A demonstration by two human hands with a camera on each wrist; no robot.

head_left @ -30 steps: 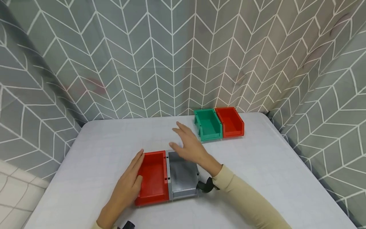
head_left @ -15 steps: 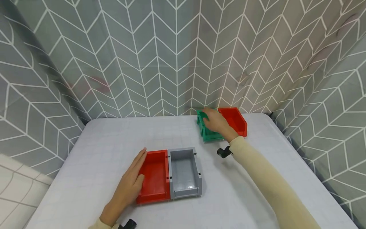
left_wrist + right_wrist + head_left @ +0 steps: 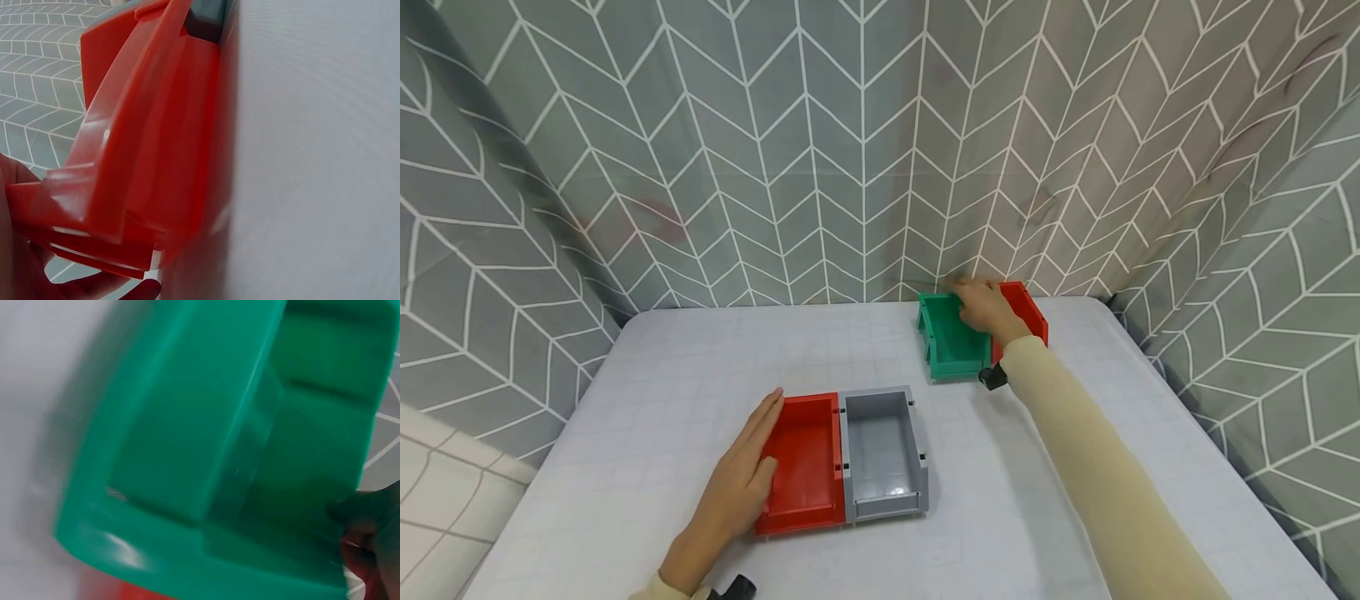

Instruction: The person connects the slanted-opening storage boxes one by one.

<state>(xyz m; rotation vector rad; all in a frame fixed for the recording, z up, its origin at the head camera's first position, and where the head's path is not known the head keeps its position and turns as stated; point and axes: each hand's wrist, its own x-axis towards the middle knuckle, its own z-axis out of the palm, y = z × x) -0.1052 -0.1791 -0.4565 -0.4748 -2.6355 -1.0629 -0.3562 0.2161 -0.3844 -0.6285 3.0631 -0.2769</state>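
Four bins were in view, in two pairs. In the nearer pair, one red open-topped plastic bin (image 3: 805, 458) stood against one grey open-topped plastic bin (image 3: 882, 442) on its right. The left hand (image 3: 730, 492) lay along the red one's outer left wall, its fingers straight and together, touching rather than clenched.

The other pair was at the far right of the white cloth-covered table (image 3: 700, 358): one green open-topped plastic bin (image 3: 955, 337) and, just beside it on the right, a second red plastic bin (image 3: 1028, 310), partly hidden. The right hand (image 3: 987, 307) pinched the green bin's rear right edge between thumb and fingers.

Two black wrist devices (image 3: 992, 377) showed, one per arm, below two cream sleeves (image 3: 1090, 450).
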